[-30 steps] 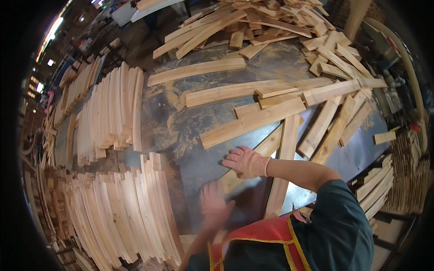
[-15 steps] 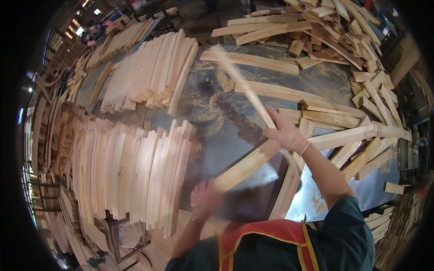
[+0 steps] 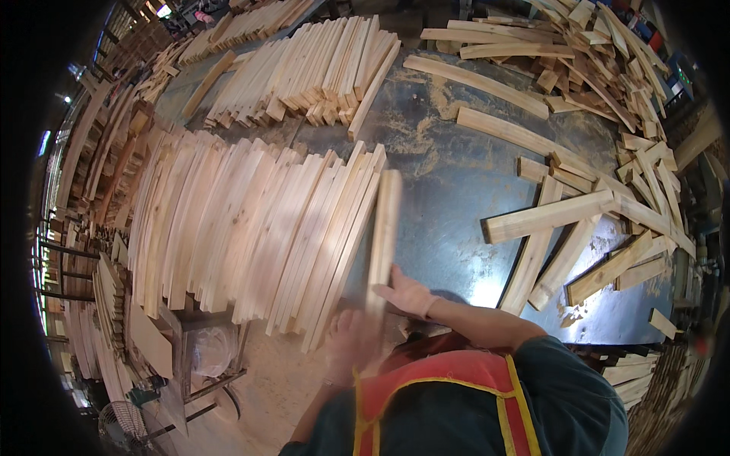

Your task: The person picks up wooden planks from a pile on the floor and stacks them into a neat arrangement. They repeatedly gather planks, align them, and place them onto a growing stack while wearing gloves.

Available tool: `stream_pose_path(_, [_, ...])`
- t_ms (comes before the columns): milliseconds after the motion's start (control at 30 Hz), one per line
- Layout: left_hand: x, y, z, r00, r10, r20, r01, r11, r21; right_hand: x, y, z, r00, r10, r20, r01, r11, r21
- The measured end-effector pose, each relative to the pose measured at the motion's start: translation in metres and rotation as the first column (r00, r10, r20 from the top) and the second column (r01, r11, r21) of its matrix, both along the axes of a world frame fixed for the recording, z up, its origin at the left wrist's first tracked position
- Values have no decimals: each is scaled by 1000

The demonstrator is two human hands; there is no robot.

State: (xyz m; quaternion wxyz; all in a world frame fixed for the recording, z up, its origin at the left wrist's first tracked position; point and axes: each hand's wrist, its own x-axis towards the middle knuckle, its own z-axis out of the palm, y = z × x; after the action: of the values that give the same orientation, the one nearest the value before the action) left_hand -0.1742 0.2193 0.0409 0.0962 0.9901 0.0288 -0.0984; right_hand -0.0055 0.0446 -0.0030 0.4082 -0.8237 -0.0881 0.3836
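Note:
A pale wooden board (image 3: 386, 220) stretches away from me, a little apart from the right end of a long row of similar wooden boards (image 3: 258, 220) at its far part. From the board's right side, my right hand (image 3: 409, 295) grips it, a digit lying across the wood. At its near end is my left hand (image 3: 347, 340), smeared by motion, so its fingers do not show clearly. The near end of the board is blurred too.
Behind the row lies a second stack of boards (image 3: 319, 68). Loose boards (image 3: 547, 216) cross one another on the right of the dark metal table (image 3: 449, 205). Offcuts (image 3: 601, 68) are heaped at the far right. Below the row stands a metal frame (image 3: 181, 357).
The board in my right hand has swung left beside the row. Both hands came closer together near my body. Another board, slanting between my hands before, is no longer there. The view has shifted.

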Motion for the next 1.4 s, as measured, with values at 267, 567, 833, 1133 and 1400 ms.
stream_pose_path(267, [50,-8,0,982,0,187,6,1000,-29,80,-38,48,951,274,145,-288,954,83])
stream_pose_path(567, [106,-111,-24,972,-232,36,234,969,-72,149,-387,15,298,-387,872,873,479,-85])
stream_pose_path(833, [179,-242,-15,933,-237,-272,215,971,-109,122,-349,-20,682,-711,167,708,700,91])
stream_pose_path(1133, [149,-133,-32,901,33,-432,-427,231,-874,80,-178,7,852,-521,47,501,839,212])
stream_pose_path(1400, [53,-56,-13,982,187,-7,-187,982,-37,3,-7,-17,925,-319,207,307,948,88])
